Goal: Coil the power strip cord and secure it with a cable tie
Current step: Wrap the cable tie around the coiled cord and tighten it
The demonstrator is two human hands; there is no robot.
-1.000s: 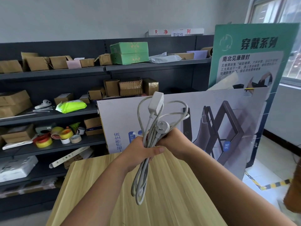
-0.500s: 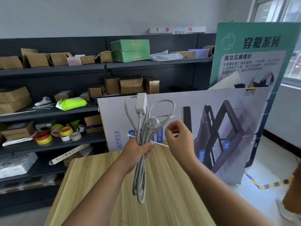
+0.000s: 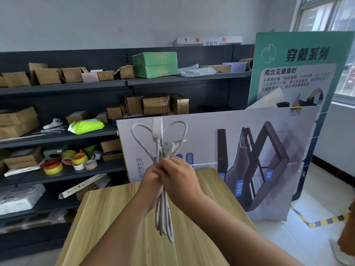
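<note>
I hold a coiled white power strip cord [image 3: 164, 217] upright above the wooden table [image 3: 107, 217]. Its loops fan out at the top, with the narrow strip body [image 3: 157, 129] and the plug [image 3: 167, 145] standing above my fists. My left hand [image 3: 151, 179] is clenched around the middle of the bundle. My right hand [image 3: 179, 177] is pressed against it from the right, closed at the same spot. A thin white cable tie [image 3: 204, 164] sticks out sideways to the right from between my hands. Where the tie wraps the cord is hidden by my fingers.
Dark shelving [image 3: 63, 135] at the left and back holds cardboard boxes, tape rolls [image 3: 51, 167] and more cable ties. Printed display boards [image 3: 249, 150] lean just behind the table's far edge. Tiled floor with striped tape [image 3: 324, 220] lies to the right.
My right hand, which was apart from the bundle pulling the tie half a second ago, has come back against my left hand. The cord now stands more upright.
</note>
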